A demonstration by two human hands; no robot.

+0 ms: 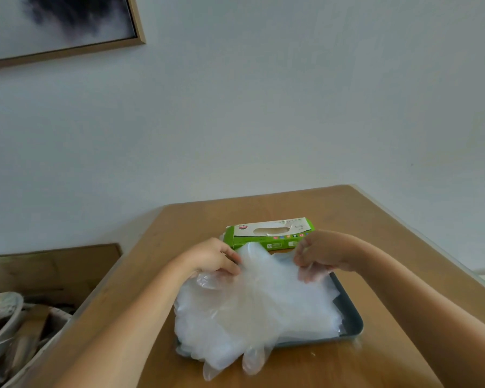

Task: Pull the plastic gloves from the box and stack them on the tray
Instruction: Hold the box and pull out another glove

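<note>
a thick pile of plastic gloves [263, 303] is being stacked on the tray [351, 317], pinched by fingers of the left hand [213, 257] and right hand [321, 252]; box [269, 233] contents unseen.

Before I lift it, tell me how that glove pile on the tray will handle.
Probably floppy: the gloves drape over the tray rim, fingers hanging. Likely light, being thin clear film. Layers may slide apart; they lie loose and uneven.

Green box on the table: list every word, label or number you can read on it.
Nothing here is legible.
Green box top: round red logo and a line of small print, both too blurred.
Its front side: pale labels, too small to read.
</note>
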